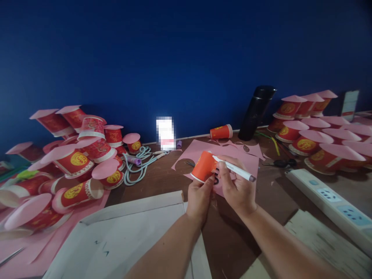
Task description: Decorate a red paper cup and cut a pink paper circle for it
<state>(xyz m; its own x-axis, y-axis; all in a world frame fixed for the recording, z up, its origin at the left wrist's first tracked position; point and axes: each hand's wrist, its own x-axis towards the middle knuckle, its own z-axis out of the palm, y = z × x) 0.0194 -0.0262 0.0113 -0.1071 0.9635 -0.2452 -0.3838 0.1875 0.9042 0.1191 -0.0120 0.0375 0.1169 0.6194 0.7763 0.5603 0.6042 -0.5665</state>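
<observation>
My left hand (200, 195) is closed around a small orange paper cup (204, 166), held tilted above the table with its bottom turned away from me. My right hand (236, 186) grips a white marker pen (235, 169) whose tip rests against the cup's side. Both hands hover over a pink paper sheet (247, 161) with round holes cut out of it. The fingers hide the lower part of the cup.
Piles of red paper cups topped with pink paper discs lie at left (78, 162) and right (308, 143). A black bottle (255, 112), a lying orange cup (221, 132), coiled cable (139, 162), scissors (280, 162), a white power strip (328, 195) and cardboard (124, 236) surround me.
</observation>
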